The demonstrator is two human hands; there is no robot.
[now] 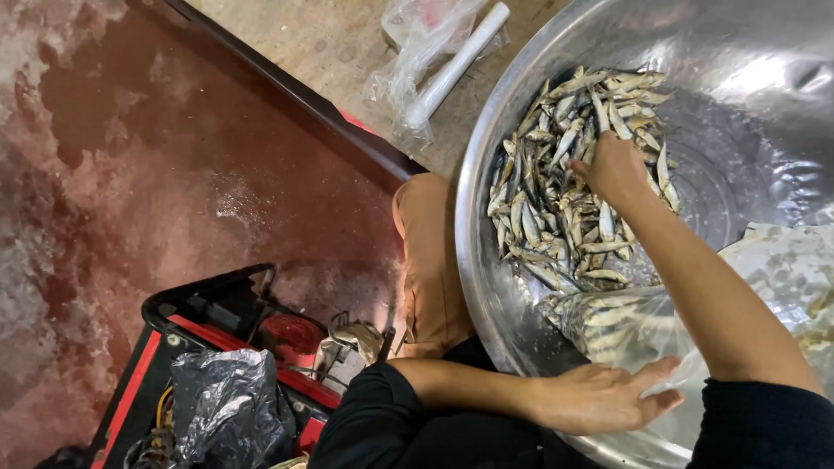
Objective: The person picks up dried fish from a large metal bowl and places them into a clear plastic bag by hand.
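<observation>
A big round steel basin (476, 165) fills the right side and holds a heap of small silvery fish (556, 191). My right hand (613, 167) reaches into the heap, fingers curled down among the fish; whether it grips any is hidden. My left hand (604, 396) lies flat with fingers spread on the basin's near rim, touching a clear plastic bag (634, 326) that has several fish inside. Both arms wear dark sleeves.
A tan trouser knee (427, 260) presses against the basin's left side. A red and black crate (187, 347) with a crumpled black bag (228, 399) stands at bottom left. A white roll in clear plastic (452, 65) lies beyond. The wet reddish floor (130, 174) spreads left.
</observation>
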